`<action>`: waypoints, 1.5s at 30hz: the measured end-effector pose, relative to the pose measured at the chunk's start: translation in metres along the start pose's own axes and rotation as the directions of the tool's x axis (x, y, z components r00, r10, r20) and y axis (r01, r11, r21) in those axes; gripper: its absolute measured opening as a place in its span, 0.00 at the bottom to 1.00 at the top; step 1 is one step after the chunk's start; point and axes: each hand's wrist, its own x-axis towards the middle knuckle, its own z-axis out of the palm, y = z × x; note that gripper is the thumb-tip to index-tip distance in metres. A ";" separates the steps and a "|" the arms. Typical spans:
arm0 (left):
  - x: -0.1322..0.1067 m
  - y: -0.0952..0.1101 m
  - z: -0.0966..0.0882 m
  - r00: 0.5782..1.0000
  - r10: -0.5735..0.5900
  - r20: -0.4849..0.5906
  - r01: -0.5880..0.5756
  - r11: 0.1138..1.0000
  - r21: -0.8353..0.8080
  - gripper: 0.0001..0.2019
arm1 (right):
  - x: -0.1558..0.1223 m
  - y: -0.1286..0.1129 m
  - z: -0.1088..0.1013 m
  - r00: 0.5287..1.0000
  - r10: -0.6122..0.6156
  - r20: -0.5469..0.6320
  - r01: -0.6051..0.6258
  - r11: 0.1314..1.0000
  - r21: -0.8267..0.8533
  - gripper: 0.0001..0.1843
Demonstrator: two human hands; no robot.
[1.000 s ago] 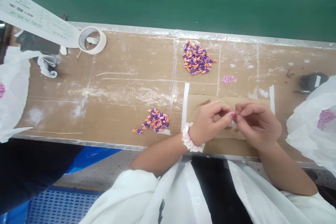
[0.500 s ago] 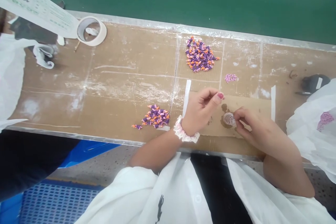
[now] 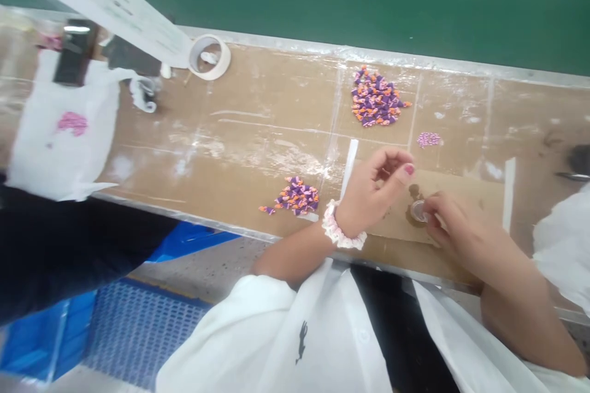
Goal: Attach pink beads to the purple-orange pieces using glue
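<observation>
My left hand (image 3: pixel 375 193), with a frilly white band at the wrist, is held over the brown card (image 3: pixel 479 196). Its fingers are curled and the thumb lies against them; anything pinched there is too small or hidden to make out. My right hand (image 3: pixel 461 218) is closed, thumb and fingertips pinching the edge of a small clear round cup (image 3: pixel 418 211). The cup sits over a dark wet-looking stain on the card. Beyond my hands lies a heap of small purple and orange pieces (image 3: pixel 378 98), and a tiny pile of pink bits (image 3: pixel 428 139) is to its right.
A second heap of purple-orange pieces (image 3: pixel 297 196) lies left of my left wrist. White tape strips (image 3: pixel 509 193) flank the card. A tape roll (image 3: pixel 220 56) stands far left, near a white sheet with pink bits (image 3: pixel 41 141) and a phone (image 3: pixel 76 52). Another person's dark sleeve (image 3: pixel 69 245) shows lower left.
My view has swung left, so everything appears further right and more of the left table shows. Both hands keep nearly the same pose, the right still at the clear cup.
</observation>
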 end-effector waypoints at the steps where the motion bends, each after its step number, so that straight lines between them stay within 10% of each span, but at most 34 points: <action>1: -0.005 0.003 -0.002 0.999 0.034 0.034 -0.036 0.995 0.088 0.09 | -0.001 0.001 -0.002 1.000 0.002 0.004 -0.002 1.000 0.007 0.06; 6: -0.037 0.007 -0.032 0.931 0.041 0.364 -0.292 0.680 0.673 0.08 | -0.004 0.004 -0.003 0.995 0.001 -0.103 -0.004 1.000 -0.021 0.04; 11: -0.043 0.015 -0.096 0.973 -0.197 0.117 -0.119 0.005 0.993 0.08 | -0.002 0.002 0.002 0.996 -0.008 -0.088 0.017 0.995 0.098 0.05; 14: -0.036 0.021 -0.120 0.953 -0.302 -0.003 -0.036 -0.125 0.992 0.08 | -0.002 0.004 0.005 0.993 0.014 -0.118 0.000 0.993 0.114 0.05; 25: -0.029 0.017 -0.121 0.916 -0.398 0.041 -0.112 -0.158 0.981 0.08 | -0.004 0.008 0.010 0.983 0.023 -0.182 0.003 0.990 0.141 0.05; 27: -0.026 0.017 -0.116 0.940 -0.334 0.069 -0.066 0.020 0.998 0.08 | -0.003 0.008 0.011 0.978 0.048 -0.203 -0.017 0.989 0.150 0.04; 29: -0.021 0.017 -0.103 0.962 -0.257 0.089 0.018 0.385 0.923 0.07 | -0.001 0.006 0.010 0.966 0.082 -0.245 -0.034 0.980 0.195 0.05; 31: -0.016 0.017 -0.081 0.963 -0.250 0.102 0.137 0.777 0.614 0.07 | 0.003 0.002 0.009 0.951 0.146 -0.274 -0.068 0.959 0.274 0.07; 33: -0.009 0.015 -0.051 0.924 -0.344 0.166 0.322 0.936 0.146 0.13 | 0.007 -0.003 0.010 0.915 0.242 -0.322 -0.104 0.914 0.392 0.08; 38: 0.001 0.008 0.016 0.772 -0.504 0.388 0.636 0.594 -0.493 0.18 | 0.011 -0.012 0.019 0.702 0.440 -0.561 -0.029 0.804 0.594 0.15; 45: -0.002 0.007 0.037 0.754 -0.530 0.388 0.649 0.512 -0.562 0.17 | 0.009 -0.013 0.015 0.774 0.311 -0.551 0.007 0.867 0.499 0.16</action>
